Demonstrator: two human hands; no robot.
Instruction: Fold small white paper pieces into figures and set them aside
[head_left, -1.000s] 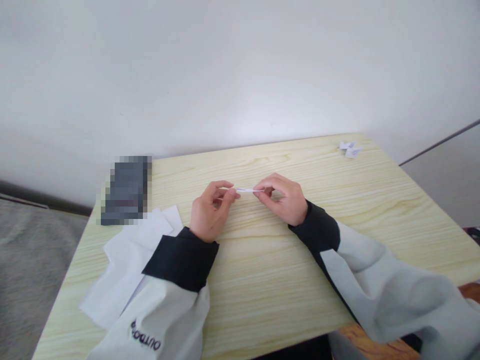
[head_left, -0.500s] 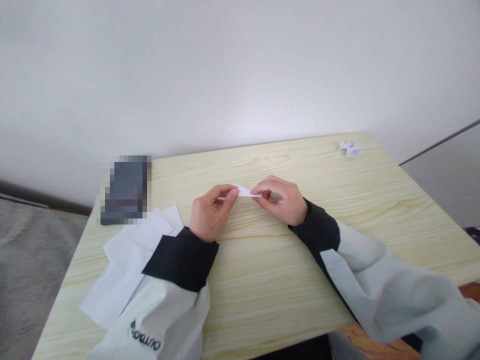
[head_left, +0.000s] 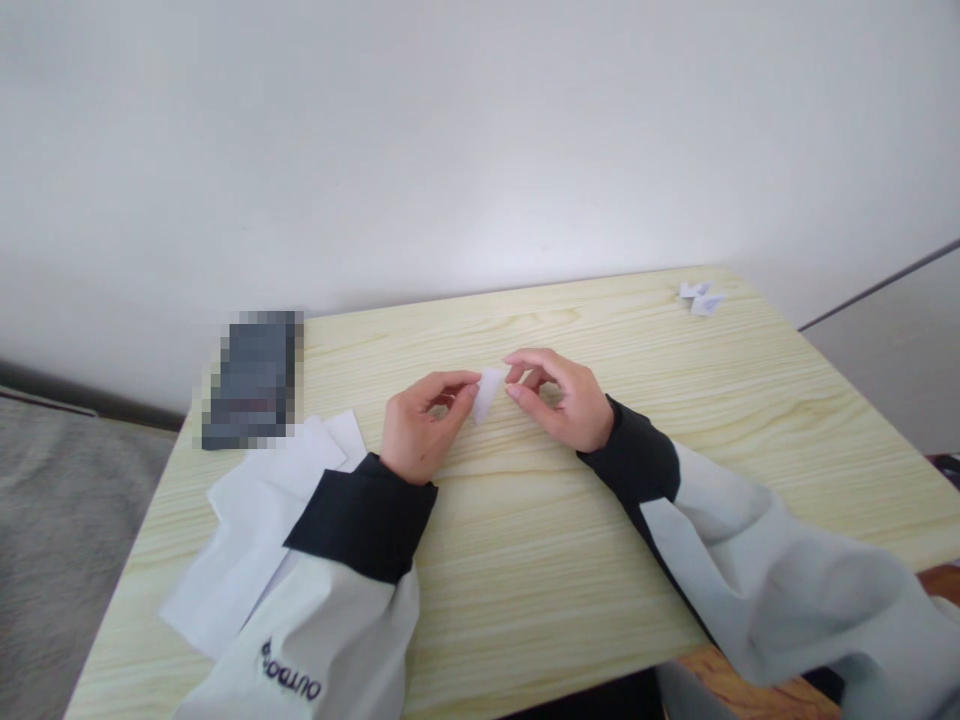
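A small folded piece of white paper (head_left: 489, 393) is held above the middle of the table. My left hand (head_left: 427, 425) pinches its left edge between thumb and fingertips. Just right of the paper is my right hand (head_left: 564, 400), its thumb and index finger apart, with the fingertips close to the paper's right edge. Whether they touch it I cannot tell for sure. Loose white sheets (head_left: 262, 525) lie on the table at the left, partly under my left sleeve.
The wood-grain table (head_left: 525, 590) stands against a white wall (head_left: 480, 150). A dark, pixelated flat object (head_left: 251, 380) lies at the back left corner. Small folded white paper pieces (head_left: 703, 300) sit at the back right.
The folded paper has turned from lying nearly level between both hands to hanging down from my left fingers. My right thumb and finger have let go of it and spread.
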